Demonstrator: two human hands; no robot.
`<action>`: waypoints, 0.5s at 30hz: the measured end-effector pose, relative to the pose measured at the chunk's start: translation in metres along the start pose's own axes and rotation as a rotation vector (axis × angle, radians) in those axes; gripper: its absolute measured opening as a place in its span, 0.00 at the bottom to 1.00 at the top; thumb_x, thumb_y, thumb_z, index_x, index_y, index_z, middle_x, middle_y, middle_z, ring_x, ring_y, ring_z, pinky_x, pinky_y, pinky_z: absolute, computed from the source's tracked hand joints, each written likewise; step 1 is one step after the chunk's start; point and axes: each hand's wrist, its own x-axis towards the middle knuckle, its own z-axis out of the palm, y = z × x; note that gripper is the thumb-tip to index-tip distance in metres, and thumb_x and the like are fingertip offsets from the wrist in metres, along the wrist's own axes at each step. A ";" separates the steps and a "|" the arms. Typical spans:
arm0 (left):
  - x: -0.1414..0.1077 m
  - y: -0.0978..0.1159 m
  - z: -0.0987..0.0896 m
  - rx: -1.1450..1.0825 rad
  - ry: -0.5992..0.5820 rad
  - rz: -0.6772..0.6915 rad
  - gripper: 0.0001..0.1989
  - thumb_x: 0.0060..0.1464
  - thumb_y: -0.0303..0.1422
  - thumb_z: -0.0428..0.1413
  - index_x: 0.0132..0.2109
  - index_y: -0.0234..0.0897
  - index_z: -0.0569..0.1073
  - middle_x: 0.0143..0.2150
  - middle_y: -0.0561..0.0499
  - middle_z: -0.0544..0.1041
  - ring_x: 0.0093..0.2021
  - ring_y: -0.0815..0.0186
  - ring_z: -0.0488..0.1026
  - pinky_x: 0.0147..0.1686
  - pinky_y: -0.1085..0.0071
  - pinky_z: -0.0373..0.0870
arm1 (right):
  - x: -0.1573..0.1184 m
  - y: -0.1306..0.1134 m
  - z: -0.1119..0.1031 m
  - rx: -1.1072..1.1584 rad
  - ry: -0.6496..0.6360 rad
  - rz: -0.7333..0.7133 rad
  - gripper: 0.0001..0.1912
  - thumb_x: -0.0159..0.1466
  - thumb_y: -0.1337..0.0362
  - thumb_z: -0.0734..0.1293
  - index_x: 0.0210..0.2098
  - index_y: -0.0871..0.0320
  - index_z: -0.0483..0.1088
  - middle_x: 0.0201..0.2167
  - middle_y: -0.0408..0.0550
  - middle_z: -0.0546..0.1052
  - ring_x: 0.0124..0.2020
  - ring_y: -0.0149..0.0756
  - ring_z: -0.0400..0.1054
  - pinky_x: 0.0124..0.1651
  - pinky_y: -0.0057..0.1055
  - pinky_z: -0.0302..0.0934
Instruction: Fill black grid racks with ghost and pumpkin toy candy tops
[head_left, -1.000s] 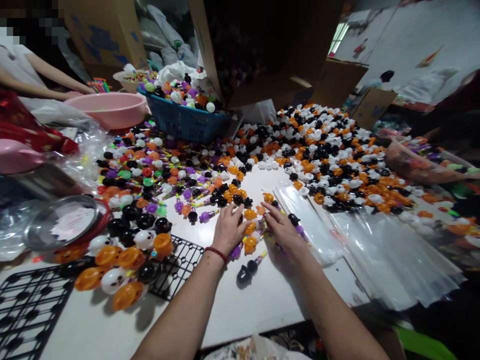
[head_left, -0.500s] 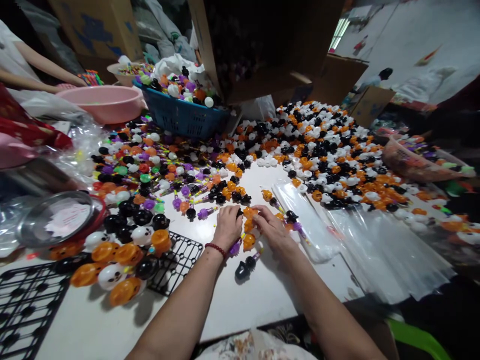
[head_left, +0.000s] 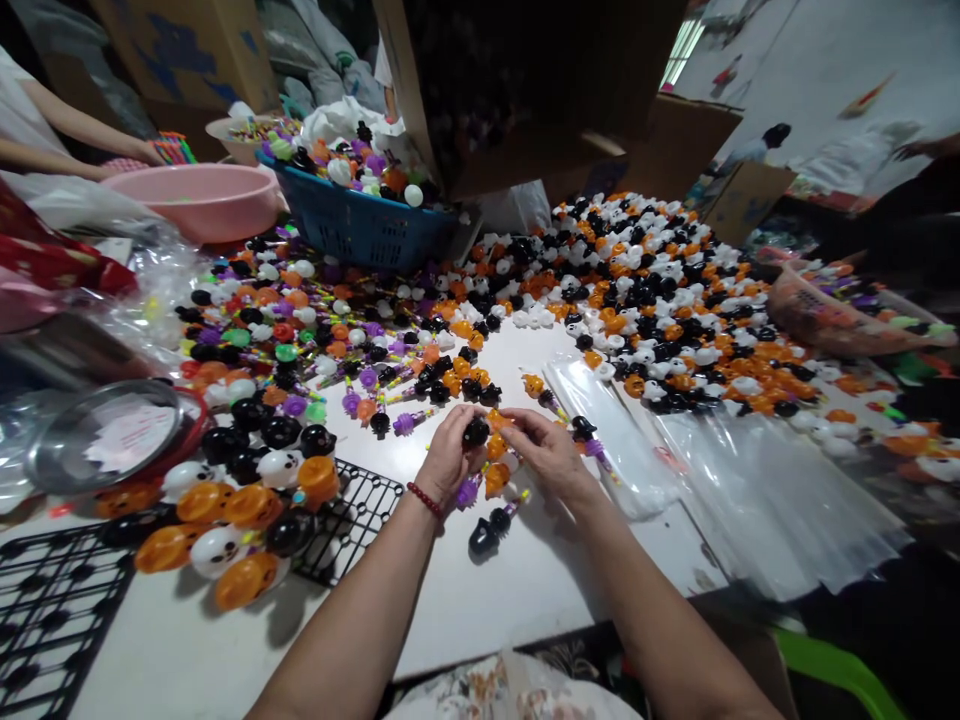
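Near the middle of the white table, my left hand [head_left: 447, 456] is closed around a black ball-shaped toy piece [head_left: 475, 432]. A dark red bead bracelet circles that wrist. My right hand [head_left: 549, 452] pinches a small orange pumpkin piece [head_left: 499, 420] between thumb and fingers, right beside the black piece; whether the two pieces touch I cannot tell. Just under the hands lie another orange piece [head_left: 496, 479] and a purple spiky piece [head_left: 466, 492]. Closer to me rests a black toy [head_left: 484, 540] with a short stick.
Loose orange, black and white pieces [head_left: 660, 290] are heaped at back right, stick toys [head_left: 300, 320] at back left. Clear plastic bags [head_left: 772, 500] lie right. A black grid [head_left: 360, 520], blue basket [head_left: 367, 225] and pink basin [head_left: 199, 205] stand left, near another person's arms [head_left: 67, 125].
The black piece in my left hand has turned up into fuller view. Both hands have lifted slightly, and the orange piece stays in my right fingers.
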 end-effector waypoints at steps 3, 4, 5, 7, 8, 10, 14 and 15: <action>-0.001 -0.002 0.001 0.027 -0.041 -0.007 0.17 0.58 0.47 0.55 0.34 0.37 0.70 0.30 0.53 0.70 0.24 0.72 0.62 0.20 0.76 0.56 | -0.002 -0.004 -0.001 -0.065 0.000 -0.017 0.19 0.60 0.52 0.71 0.45 0.57 0.74 0.37 0.47 0.78 0.39 0.36 0.72 0.44 0.34 0.67; -0.001 -0.003 0.002 0.036 -0.042 -0.007 0.18 0.59 0.48 0.54 0.34 0.37 0.69 0.29 0.54 0.69 0.23 0.73 0.62 0.19 0.76 0.56 | -0.002 -0.006 -0.001 -0.072 -0.012 -0.024 0.17 0.61 0.52 0.71 0.44 0.57 0.74 0.39 0.48 0.79 0.40 0.37 0.72 0.46 0.34 0.66; -0.002 -0.003 0.002 0.045 -0.040 -0.007 0.19 0.60 0.49 0.53 0.33 0.38 0.68 0.29 0.54 0.69 0.23 0.73 0.61 0.20 0.76 0.56 | -0.003 -0.008 -0.002 -0.076 -0.032 -0.026 0.17 0.61 0.53 0.70 0.43 0.57 0.75 0.40 0.48 0.79 0.42 0.37 0.72 0.47 0.35 0.66; -0.002 -0.004 0.003 0.062 -0.032 -0.005 0.20 0.61 0.50 0.52 0.33 0.38 0.67 0.28 0.55 0.68 0.22 0.73 0.61 0.20 0.75 0.57 | -0.004 -0.012 -0.003 -0.093 -0.067 -0.014 0.16 0.62 0.53 0.70 0.43 0.57 0.75 0.41 0.48 0.79 0.43 0.38 0.73 0.48 0.35 0.66; -0.002 -0.005 0.003 0.070 -0.030 -0.003 0.20 0.61 0.51 0.51 0.34 0.38 0.67 0.28 0.55 0.68 0.22 0.73 0.61 0.21 0.75 0.58 | -0.005 -0.014 -0.003 -0.113 -0.074 -0.007 0.15 0.62 0.53 0.69 0.43 0.56 0.75 0.41 0.48 0.80 0.42 0.38 0.73 0.48 0.36 0.66; -0.002 -0.005 0.002 0.089 -0.028 0.000 0.20 0.62 0.51 0.50 0.34 0.39 0.66 0.27 0.56 0.67 0.22 0.73 0.60 0.21 0.75 0.58 | -0.006 -0.017 -0.002 -0.157 -0.074 -0.011 0.15 0.62 0.54 0.69 0.43 0.56 0.75 0.41 0.48 0.80 0.42 0.38 0.73 0.47 0.36 0.66; -0.003 -0.006 0.001 0.142 -0.025 0.018 0.19 0.62 0.50 0.52 0.33 0.38 0.67 0.26 0.56 0.65 0.23 0.72 0.61 0.23 0.76 0.60 | -0.009 -0.021 0.000 -0.221 -0.051 -0.040 0.14 0.63 0.55 0.68 0.43 0.58 0.74 0.39 0.48 0.80 0.41 0.39 0.73 0.45 0.35 0.66; -0.003 -0.006 0.001 0.152 -0.019 0.023 0.19 0.62 0.49 0.52 0.33 0.38 0.67 0.26 0.56 0.65 0.24 0.72 0.61 0.24 0.76 0.61 | -0.010 -0.022 0.000 -0.243 -0.054 -0.042 0.14 0.63 0.55 0.68 0.42 0.58 0.74 0.39 0.48 0.80 0.40 0.38 0.73 0.43 0.35 0.66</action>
